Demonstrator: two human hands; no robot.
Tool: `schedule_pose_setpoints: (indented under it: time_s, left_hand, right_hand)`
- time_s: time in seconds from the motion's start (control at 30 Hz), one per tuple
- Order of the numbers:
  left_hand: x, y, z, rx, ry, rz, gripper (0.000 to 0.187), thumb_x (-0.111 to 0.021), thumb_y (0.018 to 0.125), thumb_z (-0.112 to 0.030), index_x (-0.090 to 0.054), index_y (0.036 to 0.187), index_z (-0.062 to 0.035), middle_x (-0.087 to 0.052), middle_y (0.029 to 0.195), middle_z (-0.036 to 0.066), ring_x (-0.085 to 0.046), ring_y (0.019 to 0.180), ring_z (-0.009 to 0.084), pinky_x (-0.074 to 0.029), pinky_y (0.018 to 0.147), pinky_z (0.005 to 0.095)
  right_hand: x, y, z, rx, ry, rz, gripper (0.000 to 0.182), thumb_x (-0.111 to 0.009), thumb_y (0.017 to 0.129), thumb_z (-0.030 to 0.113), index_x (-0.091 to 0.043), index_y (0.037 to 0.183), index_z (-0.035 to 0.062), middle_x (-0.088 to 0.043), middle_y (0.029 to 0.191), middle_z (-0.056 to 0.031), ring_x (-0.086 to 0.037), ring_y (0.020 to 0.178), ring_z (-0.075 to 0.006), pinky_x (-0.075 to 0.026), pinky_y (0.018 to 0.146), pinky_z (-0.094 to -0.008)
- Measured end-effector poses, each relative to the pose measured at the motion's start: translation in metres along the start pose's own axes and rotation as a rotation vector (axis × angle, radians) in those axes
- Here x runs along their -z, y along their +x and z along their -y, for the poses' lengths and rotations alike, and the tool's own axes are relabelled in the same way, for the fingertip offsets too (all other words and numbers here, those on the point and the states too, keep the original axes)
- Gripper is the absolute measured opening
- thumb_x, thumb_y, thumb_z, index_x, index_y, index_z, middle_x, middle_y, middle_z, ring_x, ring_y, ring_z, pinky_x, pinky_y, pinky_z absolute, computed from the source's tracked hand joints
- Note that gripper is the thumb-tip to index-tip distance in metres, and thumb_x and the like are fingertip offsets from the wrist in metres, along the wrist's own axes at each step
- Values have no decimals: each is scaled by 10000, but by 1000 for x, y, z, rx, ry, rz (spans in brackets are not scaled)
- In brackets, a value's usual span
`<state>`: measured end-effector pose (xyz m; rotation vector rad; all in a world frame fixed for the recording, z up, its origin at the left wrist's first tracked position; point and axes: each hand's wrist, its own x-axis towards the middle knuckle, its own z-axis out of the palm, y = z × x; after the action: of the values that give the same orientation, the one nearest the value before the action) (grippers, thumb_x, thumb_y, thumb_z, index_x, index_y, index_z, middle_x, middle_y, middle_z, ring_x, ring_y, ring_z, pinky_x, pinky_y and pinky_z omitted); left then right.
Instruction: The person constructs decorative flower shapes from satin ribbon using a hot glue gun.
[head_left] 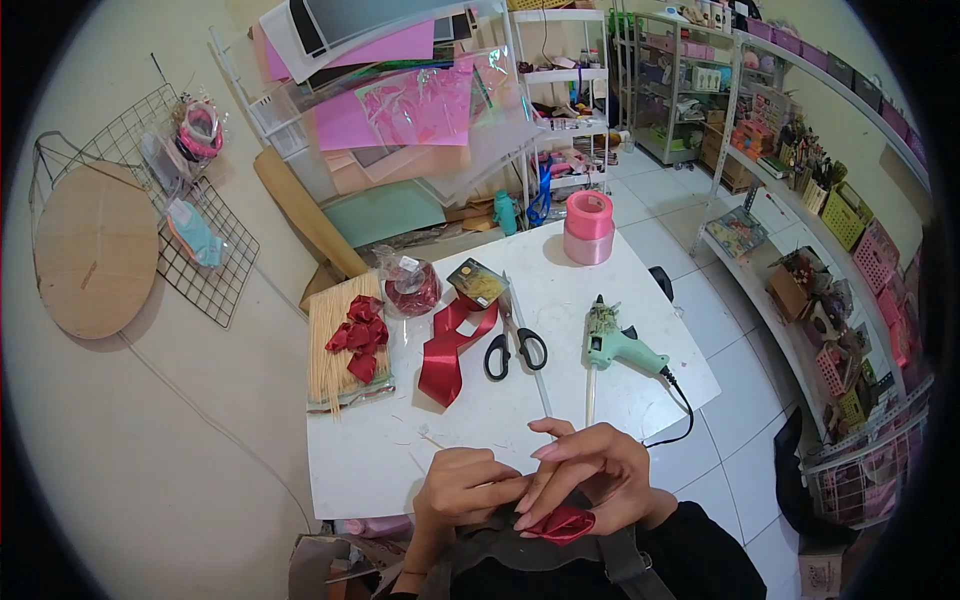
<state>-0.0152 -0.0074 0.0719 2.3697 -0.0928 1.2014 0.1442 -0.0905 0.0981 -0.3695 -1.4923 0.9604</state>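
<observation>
Close to my body, my right hand [605, 470] pinches a folded piece of red satin ribbon [562, 525], shaped like a small flower or bud. Beside it, my left hand [465, 490] is closed with curled fingers, its fingertips near the right hand's. What the left fingers grip is hidden. Ahead on the white table [520, 440] lie black-handled scissors [516, 350] and a loose strip of red ribbon [445, 360]. A mint green glue gun [622, 347] rests to the right, with a glue stick [591, 395] at its back end.
Several red ribbon flowers [360, 340] lie on a bundle of thin wooden sticks [325, 300] at left. Behind are a wrapped red ribbon roll [412, 287], a small dark box [476, 283] and stacked pink ribbon rolls [588, 230]. The glue gun's black cord [688, 405] hangs over the right edge.
</observation>
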Motion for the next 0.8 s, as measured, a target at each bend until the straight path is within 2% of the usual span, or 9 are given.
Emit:
schedule_pose_setpoints:
  time_s: [0.2,0.27,0.53,0.63,0.7,0.8]
  left_hand:
    - [3,4,-3,28,46,15,191,-580,528,-44,-588,719,-50,-538,615,35,-457,449,149,-332,373,245]
    - [2,1,-2,32,28,27,193,-575,529,-37,-588,722,-47,-537,613,38,-459,452,152,-337,378,246]
    - [6,2,-4,137,-122,166,211,-553,529,-4,-577,738,-18,-530,606,60,-470,465,191,-357,400,271]
    - [-1,-2,0,147,-157,112,194,-550,542,14,-570,733,-9,-519,593,69,-473,462,207,-366,407,285]
    - [-6,-6,2,188,-222,-32,178,-554,553,36,-564,727,-5,-515,587,83,-488,468,215,-383,422,285]
    - [-5,-5,6,165,-205,-56,153,-558,574,48,-560,720,1,-533,606,95,-516,481,215,-396,434,279]
  right_hand:
    - [0,2,1,-34,2,13,567,-646,664,32,-347,1145,-4,-631,781,-35,-578,839,-126,-137,978,-390]
    - [-2,4,5,-108,34,-44,515,-705,601,22,-420,1029,-18,-626,683,-80,-606,741,-188,-152,961,-402]
    - [2,6,9,-219,34,-23,524,-729,562,37,-457,1007,-15,-626,675,-73,-603,726,-173,-160,953,-387]
    - [3,7,6,-197,30,-28,537,-731,556,33,-457,1015,-13,-628,694,-72,-600,745,-173,-161,952,-386]
    - [3,7,4,-177,24,-31,553,-731,553,29,-451,1029,-11,-630,709,-72,-598,761,-174,-161,953,-386]
    - [1,5,3,-158,-57,-87,599,-736,546,36,-435,1063,5,-630,749,-80,-582,829,-179,-156,955,-391]
